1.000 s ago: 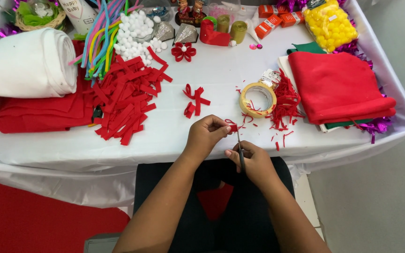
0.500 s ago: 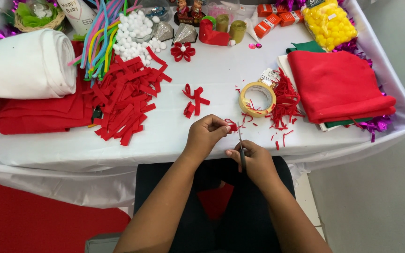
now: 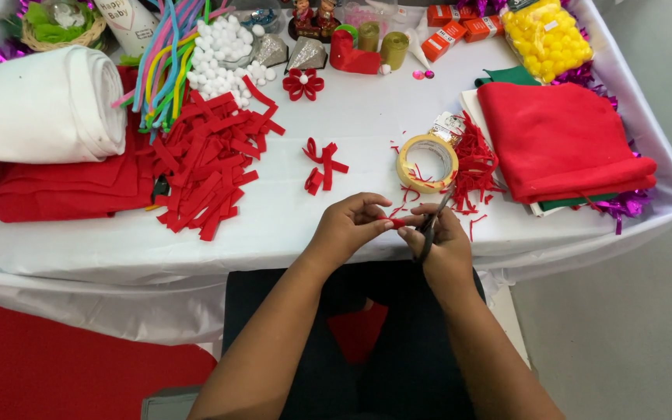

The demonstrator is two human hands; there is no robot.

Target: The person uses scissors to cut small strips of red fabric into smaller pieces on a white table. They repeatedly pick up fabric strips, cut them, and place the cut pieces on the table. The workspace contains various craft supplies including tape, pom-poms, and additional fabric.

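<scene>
Two hands at table edge: left hand pinches small red felt piece steady so right hand, gripping scissors, can snip it.

Matt red felt strips lie on a smooth white tablecloth.

Bare white desk is left open to the left of the tape roll, broken only by a small red felt bow. Further left, passage is blocked by the heap of red felt strips. Right of the tape roll, red shreds and folded red felt crowd the surface.
</scene>
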